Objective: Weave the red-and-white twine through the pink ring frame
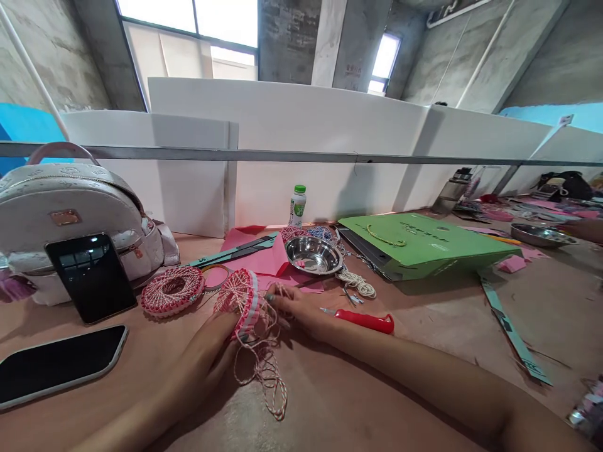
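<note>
My left hand is closed round the lower left side of a pink-and-white ring wound with cord, which stands tilted on edge above the table. At the ring's right side, my right hand has its fingers pinched together on the pink-and-white cord. Loose loops of that cord hang below the ring onto the table. A second, similar cord-wound ring lies flat to the left. Just right of my right hand rests a red-handled awl, its metal tip toward the hand.
Two phones, one leaning on a silver backpack and one lying flat, are at left. A steel bowl, white cord, a green bag and a bottle stand behind. A teal strip lies right.
</note>
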Motion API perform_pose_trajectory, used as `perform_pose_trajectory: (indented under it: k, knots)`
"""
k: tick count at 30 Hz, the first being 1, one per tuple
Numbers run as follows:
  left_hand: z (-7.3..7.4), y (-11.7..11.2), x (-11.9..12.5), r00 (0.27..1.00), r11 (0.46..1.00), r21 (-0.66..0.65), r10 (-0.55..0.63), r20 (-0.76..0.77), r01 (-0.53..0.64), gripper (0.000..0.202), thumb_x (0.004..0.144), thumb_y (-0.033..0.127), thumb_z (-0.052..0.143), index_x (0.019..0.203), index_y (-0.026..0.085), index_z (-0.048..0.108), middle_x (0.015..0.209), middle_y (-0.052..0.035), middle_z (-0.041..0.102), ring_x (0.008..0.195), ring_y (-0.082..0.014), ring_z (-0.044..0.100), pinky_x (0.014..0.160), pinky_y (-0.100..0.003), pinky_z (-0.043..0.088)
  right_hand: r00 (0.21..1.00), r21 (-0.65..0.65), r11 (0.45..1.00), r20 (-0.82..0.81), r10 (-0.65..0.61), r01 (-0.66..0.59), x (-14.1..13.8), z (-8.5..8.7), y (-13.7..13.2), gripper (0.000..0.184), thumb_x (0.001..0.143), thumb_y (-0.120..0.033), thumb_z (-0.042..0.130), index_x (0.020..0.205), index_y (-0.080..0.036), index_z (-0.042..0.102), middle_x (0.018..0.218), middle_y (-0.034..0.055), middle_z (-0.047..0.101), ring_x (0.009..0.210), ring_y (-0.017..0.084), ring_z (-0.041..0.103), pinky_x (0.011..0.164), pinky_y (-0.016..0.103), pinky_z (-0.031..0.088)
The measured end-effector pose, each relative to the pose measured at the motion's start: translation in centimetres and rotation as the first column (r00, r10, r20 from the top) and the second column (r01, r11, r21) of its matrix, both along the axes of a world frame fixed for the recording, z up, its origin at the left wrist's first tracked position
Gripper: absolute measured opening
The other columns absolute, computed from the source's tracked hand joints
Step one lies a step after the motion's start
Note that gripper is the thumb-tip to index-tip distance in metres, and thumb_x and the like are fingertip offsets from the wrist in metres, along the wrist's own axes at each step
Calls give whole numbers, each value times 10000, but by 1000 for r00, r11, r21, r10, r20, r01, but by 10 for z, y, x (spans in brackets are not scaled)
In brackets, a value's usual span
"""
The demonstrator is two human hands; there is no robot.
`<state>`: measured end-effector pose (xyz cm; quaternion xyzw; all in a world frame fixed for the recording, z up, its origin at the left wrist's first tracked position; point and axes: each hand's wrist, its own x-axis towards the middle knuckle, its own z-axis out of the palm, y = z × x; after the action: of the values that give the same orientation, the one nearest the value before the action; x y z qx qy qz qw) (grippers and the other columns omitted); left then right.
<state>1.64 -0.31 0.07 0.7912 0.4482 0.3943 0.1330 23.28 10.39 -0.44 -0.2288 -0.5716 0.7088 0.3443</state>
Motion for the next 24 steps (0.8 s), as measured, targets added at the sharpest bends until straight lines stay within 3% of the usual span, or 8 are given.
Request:
perform_pose_trajectory:
  k: [2, 4, 7, 10, 13, 16, 20, 24]
  knots:
    - [6, -3, 4, 1000, 999, -39, -6, 17, 7, 335, 1041, 400, 389, 1128, 219, 658, 1061, -80, 732, 895, -210, 659, 775, -304, 560, 985, -219, 972, -129, -110, 80, 4, -5, 10, 298, 846, -412, 758, 854, -173, 581, 654, -40, 568, 507, 71, 444, 459, 169, 352]
    - [10, -4, 7, 999, 999, -34, 12, 33, -11, 347, 1039, 410, 383, 997, 214, 665, 964, -68, 726, 827, -201, 642, 720, -291, 547, 974, -384, 921, -178, -143, 65, 10, -7, 19, 222, 905, -349, 687, 849, -160, 583, 635, -35, 564, 494, 66, 446, 456, 155, 366]
    - [10, -4, 7, 999, 999, 32, 1, 42, -2, 326, 1030, 408, 405, 953, 231, 668, 899, -52, 721, 763, -192, 634, 675, -278, 543, 981, -423, 906, -169, -94, 13, 14, -6, 24, 286, 943, -373, 648, 766, -170, 554, 537, -71, 465, 410, 56, 334, 395, 154, 293]
    - [7, -3, 5, 999, 998, 67, -6, 35, 4, 306, 1028, 388, 412, 1042, 246, 682, 907, -53, 730, 746, -195, 639, 637, -276, 541, 987, -299, 953, -137, -85, 41, 10, -5, 16, 306, 848, -416, 779, 807, -168, 604, 558, -81, 479, 432, 47, 340, 402, 152, 261]
    - [5, -2, 4, 999, 996, 91, 8, 36, -11, 307, 1027, 376, 425, 1161, 249, 670, 985, -65, 745, 800, -210, 666, 670, -294, 563, 1000, -46, 999, 0, -2, 2, 4, -6, 4, 409, 756, -427, 863, 1005, -156, 685, 788, -17, 641, 610, 64, 510, 535, 166, 382]
    - [2, -1, 2, 1000, 995, 104, 4, 12, -5, 311, 1024, 366, 444, 1226, 256, 652, 1082, -65, 750, 868, -217, 690, 724, -303, 580, 992, 106, 993, 119, 45, -58, 1, -6, -2, 490, 744, -459, 863, 1095, -167, 684, 925, 19, 672, 693, 89, 545, 617, 212, 427]
    - [-5, 4, -3, 999, 994, 107, -4, -35, 8, 341, 1031, 349, 431, 1298, 249, 618, 1182, -77, 731, 989, -229, 685, 812, -316, 573, 985, 251, 964, 169, 40, -82, -1, -1, -3, 369, 761, -450, 845, 934, -152, 710, 805, -3, 650, 669, 93, 530, 625, 221, 422]
    - [-6, 6, -4, 999, 997, 69, -26, -43, 29, 289, 1039, 370, 426, 1040, 222, 674, 997, -62, 725, 911, -218, 646, 821, -329, 534, 944, 302, 917, 281, 175, -260, -3, 7, -8, 364, 784, -488, 804, 863, -138, 744, 804, 27, 689, 742, 142, 603, 704, 263, 481]
